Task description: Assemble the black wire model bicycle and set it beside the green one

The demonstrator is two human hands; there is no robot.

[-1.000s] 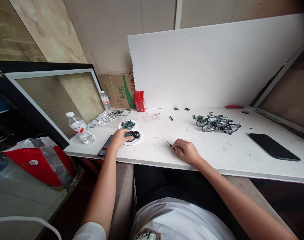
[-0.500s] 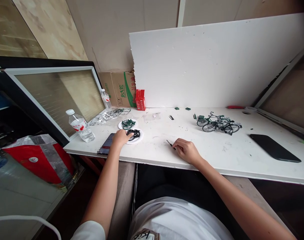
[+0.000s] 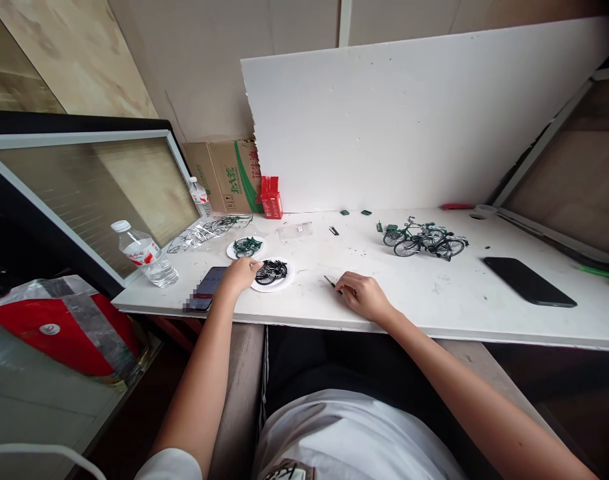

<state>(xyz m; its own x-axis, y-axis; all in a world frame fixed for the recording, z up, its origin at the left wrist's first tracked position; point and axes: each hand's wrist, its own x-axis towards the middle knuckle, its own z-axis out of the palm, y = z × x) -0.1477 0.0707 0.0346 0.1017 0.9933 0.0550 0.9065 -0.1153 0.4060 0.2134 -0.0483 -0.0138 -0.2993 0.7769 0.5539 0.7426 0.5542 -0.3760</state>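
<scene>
My left hand (image 3: 240, 273) is at the left rim of a white paper plate (image 3: 287, 285), its fingers closed on the edge as far as I can see. Black model bicycle parts (image 3: 271, 271) lie heaped on that plate. Behind it, a second paper plate (image 3: 230, 251) carries green bicycle parts (image 3: 247, 247). Resting on the table, my right hand (image 3: 363, 294) is closed around a slim screwdriver-like tool (image 3: 329, 281), whose thin tip points left and away from me. Most of the tool is hidden by the fingers.
Model bicycles (image 3: 428, 241), green and black, stand at the right near a black phone (image 3: 529, 281). Another phone (image 3: 209, 288) lies beside my left wrist. A water bottle (image 3: 147, 253) and part frames (image 3: 211, 231) are at the left. A white board (image 3: 409, 127) rises behind.
The plate with black parts has shifted right on the table, with my left hand now at its rim rather than over the parts. My view has turned slightly right.
</scene>
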